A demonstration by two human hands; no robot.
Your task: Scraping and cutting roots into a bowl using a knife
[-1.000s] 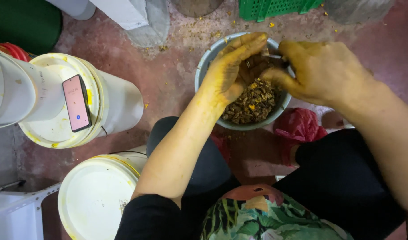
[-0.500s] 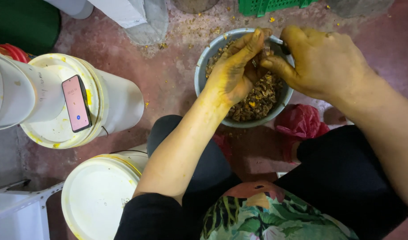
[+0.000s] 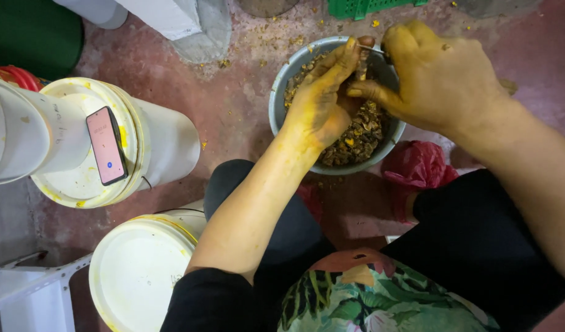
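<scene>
Left side first: pink-screened smartphone (image 3: 107, 146) lying flat on the lid of a white plastic bucket (image 3: 162, 138) with yellow smears, and a second lidded white bucket (image 3: 141, 270) just below it, near my knee. Then the round grey metal bowl (image 3: 282, 101) on the floor between my legs, holding a heap of brown and yellow peelings (image 3: 359, 132), so I'd say a fair pile is done, but I can't tell how much is left. My yellow-stained left hand (image 3: 322, 101) sits over the bowl, fingers pinched on a small brownish piece (image 3: 360, 67). My right hand (image 3: 439, 77) is closed round a thin metal blade (image 3: 371, 49) touching that piece. A crumpled red plastic bag (image 3: 417, 166) lies just beside the bowl. Floor is rough reddish concrete (image 3: 233, 110), littered with scraps, green plastic crate (image 3: 368, 7) at the top edge
</scene>
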